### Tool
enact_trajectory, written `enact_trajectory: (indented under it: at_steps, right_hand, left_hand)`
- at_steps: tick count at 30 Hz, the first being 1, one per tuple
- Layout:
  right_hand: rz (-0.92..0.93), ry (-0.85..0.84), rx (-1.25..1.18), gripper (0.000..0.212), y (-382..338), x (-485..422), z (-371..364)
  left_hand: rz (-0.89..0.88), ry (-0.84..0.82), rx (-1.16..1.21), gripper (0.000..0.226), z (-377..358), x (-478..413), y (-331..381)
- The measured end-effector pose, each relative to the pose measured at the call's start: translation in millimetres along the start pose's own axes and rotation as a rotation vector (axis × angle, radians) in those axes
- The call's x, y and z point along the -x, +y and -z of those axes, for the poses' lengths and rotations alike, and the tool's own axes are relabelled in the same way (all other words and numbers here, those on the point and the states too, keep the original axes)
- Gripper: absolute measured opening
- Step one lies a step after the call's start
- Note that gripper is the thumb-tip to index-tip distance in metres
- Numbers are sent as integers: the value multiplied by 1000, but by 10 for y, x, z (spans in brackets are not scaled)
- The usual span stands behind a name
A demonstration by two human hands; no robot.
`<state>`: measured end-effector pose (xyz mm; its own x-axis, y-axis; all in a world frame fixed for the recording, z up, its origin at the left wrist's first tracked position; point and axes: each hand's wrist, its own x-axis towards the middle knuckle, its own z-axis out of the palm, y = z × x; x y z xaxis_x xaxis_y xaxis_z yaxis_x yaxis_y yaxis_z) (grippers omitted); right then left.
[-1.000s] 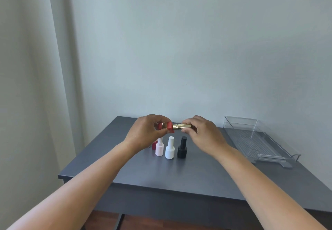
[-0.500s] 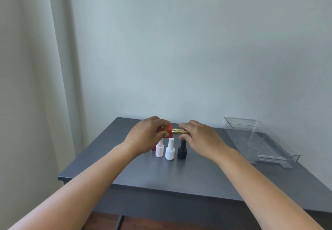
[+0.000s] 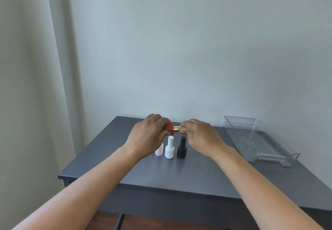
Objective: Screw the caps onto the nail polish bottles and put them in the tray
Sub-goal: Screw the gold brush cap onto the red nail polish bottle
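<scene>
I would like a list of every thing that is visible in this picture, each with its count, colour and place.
red bottle: one, red, held sideways above the table
gold cap: one, gold, at the red bottle's neck
pink bottle: one, pale pink, standing, partly behind the left hand
white bottle: one, white, standing mid-row
black bottle: one, black, standing right of the white bottle
tray: one, clear, table's right side
table: one, dark grey
curtain: one, pale, left
left hand: grips the red bottle
right hand: pinches the gold cap
</scene>
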<state>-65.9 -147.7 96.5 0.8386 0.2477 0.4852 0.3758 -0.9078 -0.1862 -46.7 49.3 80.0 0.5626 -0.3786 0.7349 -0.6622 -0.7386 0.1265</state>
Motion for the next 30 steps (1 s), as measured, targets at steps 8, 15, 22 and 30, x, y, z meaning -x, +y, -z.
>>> enact_trajectory:
  at_steps: [8,15,22,30]
  right_hand:
    - [-62,-73,-92,18,11,-9,-15]
    - [-106,-83,-153,16,4,-64,-64]
    - [-193,-74,-461,10,-79,-138,-130]
    - [-238,-64,-585,36,-145,-277,-257]
  left_hand:
    - [-25,49,-16,17,-25,65,33]
    - [2,38,24,16,-24,64,-29]
    - [140,-104,137,18,-16,105,-216]
    - [485,-224,334,19,-38,336,-535]
